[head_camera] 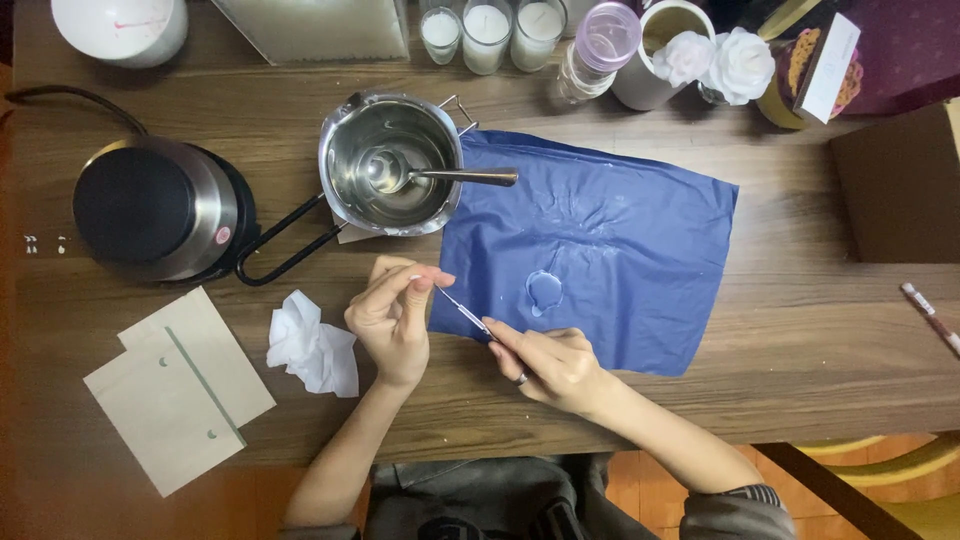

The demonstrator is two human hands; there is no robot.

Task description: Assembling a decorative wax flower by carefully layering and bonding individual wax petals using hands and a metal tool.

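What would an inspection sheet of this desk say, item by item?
Surface: wooden table, partly under a blue sheet with pale spots.
Job's things: thin wick stretched between both hands.
Clutter: steel pot with spoon, hot plate, crumpled tissue, paper bags, candles in glasses.
Grippers: left hand and right hand each pinch a wick end.
Cables: black cord behind the hot plate.
Surroundings: white flowers, cardboard box.

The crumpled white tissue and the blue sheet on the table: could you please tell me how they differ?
The white tissue is crumpled into a small wad; the blue sheet is spread nearly flat and far larger. The tissue lies beside the left hand, the sheet under the right hand. Both rest on the wooden table.
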